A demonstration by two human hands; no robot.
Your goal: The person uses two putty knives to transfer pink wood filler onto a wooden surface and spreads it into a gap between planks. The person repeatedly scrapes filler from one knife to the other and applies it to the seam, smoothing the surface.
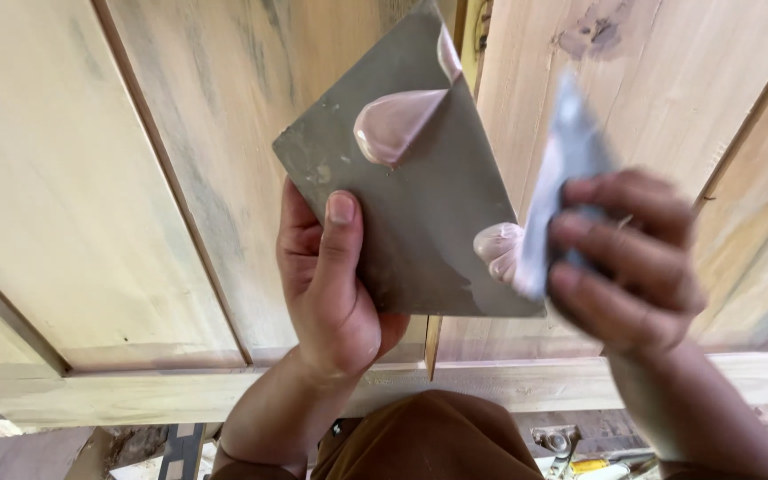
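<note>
left hand (pixel 326 284) gripping putty-smeared metal plate (pixel 420 222), right hand (pixel 624 258) closed around blurred scraper blade (pixel 557 196)

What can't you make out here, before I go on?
- Scraper, head view: motion-blurred; edge unclear.
- Right hand: blurred; grip unclear.
- Left hand: fingers hidden behind plate.
- Plate's top corner: cut off by frame edge.
- Floor tools: too small.

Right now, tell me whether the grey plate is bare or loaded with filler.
Loaded: the plate carries two pinkish filler blobs, one by the scraper.
</note>
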